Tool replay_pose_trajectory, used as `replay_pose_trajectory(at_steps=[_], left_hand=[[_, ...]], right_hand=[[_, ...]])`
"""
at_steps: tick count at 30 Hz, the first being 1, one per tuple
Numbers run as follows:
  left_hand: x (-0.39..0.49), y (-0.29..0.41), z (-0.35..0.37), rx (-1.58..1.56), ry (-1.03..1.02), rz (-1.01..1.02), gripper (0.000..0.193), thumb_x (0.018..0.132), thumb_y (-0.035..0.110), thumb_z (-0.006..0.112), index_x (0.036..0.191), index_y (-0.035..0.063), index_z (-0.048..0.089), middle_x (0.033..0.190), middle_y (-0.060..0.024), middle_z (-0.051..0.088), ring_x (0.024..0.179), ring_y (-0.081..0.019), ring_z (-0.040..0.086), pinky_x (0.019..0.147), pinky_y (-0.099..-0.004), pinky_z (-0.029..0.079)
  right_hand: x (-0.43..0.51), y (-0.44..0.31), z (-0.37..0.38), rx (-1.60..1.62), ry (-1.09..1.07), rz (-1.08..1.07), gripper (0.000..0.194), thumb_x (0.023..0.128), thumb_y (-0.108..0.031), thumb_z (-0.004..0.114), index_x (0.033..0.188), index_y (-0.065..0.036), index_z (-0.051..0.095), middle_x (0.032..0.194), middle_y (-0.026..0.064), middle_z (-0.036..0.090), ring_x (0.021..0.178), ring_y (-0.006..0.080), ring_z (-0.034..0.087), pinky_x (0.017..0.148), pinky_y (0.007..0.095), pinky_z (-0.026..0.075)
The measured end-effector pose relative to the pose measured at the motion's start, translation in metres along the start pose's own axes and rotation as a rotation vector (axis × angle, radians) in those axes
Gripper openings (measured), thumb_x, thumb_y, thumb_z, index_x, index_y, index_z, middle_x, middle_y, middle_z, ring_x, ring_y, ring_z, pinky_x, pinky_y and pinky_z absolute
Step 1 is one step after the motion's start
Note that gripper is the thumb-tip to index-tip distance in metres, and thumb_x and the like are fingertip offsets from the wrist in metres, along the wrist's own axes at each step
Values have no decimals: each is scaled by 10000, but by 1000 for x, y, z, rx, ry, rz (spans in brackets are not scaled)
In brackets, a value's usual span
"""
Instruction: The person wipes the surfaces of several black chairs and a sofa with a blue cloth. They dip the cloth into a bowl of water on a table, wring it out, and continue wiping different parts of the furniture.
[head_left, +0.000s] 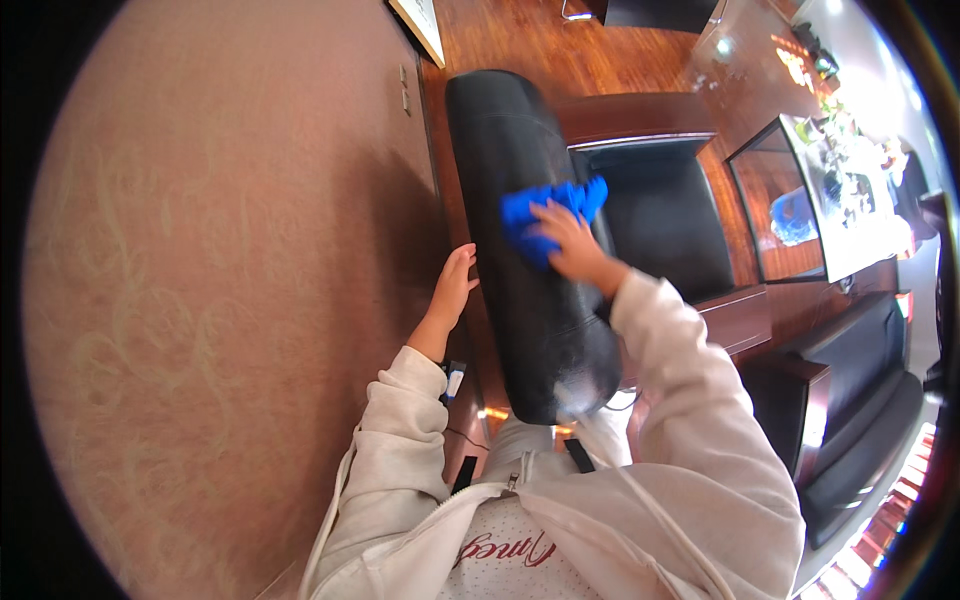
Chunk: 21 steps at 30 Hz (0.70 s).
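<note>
A bunched blue cloth (532, 217) lies under my right hand (576, 244), pressed against the top of a black leather chair backrest (517, 315). My fingers are spread over the cloth and slightly blurred; one end of it sticks out toward the seat. On the wall side, my left hand (456, 289) rests at the rear edge of the backrest, its fingertips at the leather and nothing in its grasp. The chair's black seat cushion (664, 217) shows beyond the backrest, between two dark wooden armrests (637, 116).
A patterned beige wall (187, 262) runs close along my left. To the right stand a glass-topped table (776, 199) with flowers and a blue plastic-wrapped item, and a black leather sofa (847, 405). The polished wooden floor (510, 30) extends ahead, with a framed panel (424, 30) by the wall.
</note>
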<state>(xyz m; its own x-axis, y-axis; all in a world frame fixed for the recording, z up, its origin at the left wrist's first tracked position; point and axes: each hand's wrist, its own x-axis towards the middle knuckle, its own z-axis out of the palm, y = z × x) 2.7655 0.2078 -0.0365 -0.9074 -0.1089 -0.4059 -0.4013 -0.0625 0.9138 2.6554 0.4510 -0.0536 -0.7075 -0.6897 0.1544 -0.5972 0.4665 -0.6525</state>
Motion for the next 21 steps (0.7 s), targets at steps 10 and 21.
replay_pose_trajectory(at_steps=[10, 21], left_hand=[[-12, -7, 8, -187, 16, 3, 594, 1012, 520, 324, 1414, 88, 391, 1472, -122, 375, 1364, -267, 340, 1081, -471, 319], [-39, -31, 1, -141, 102, 67, 647, 999, 531, 372, 1475, 105, 271, 1512, -135, 250, 1295, -316, 426, 1017, -468, 408]], right_hand=[[-106, -145, 16, -387, -288, 52, 966, 560, -187, 834, 1421, -321, 418, 1543, 93, 255, 1419, 380, 211, 1048, 699, 228], [120, -54, 37, -712, 49, -88, 442, 868, -157, 544, 1306, -214, 527, 1446, 47, 414, 1383, 335, 297, 987, 738, 274]])
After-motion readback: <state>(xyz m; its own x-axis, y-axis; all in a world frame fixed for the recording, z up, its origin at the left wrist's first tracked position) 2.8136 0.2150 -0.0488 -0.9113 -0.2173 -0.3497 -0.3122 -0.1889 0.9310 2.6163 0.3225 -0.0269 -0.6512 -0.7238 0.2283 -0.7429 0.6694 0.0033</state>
